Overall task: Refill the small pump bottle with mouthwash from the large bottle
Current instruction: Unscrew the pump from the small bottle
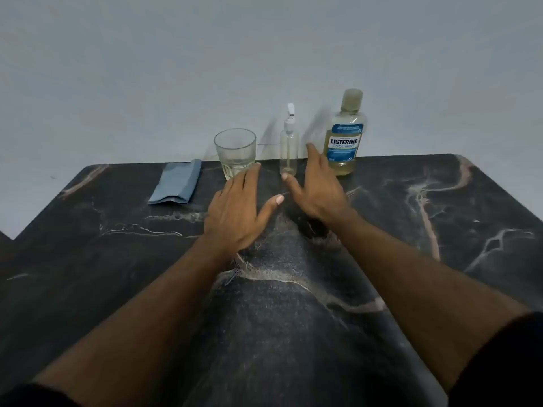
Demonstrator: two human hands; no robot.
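A small clear pump bottle with a white pump top stands upright near the table's far edge and looks empty. To its right stands the large mouthwash bottle, capped, with pale yellow liquid and a blue label. My left hand hovers with straight fingers in front of a glass, holding nothing. My right hand is spread open between the two bottles, its fingers close to the pump bottle's base and touching neither that I can tell.
A clear drinking glass stands left of the pump bottle. A folded blue cloth lies further left. The dark marble table ends at a pale wall just behind the bottles.
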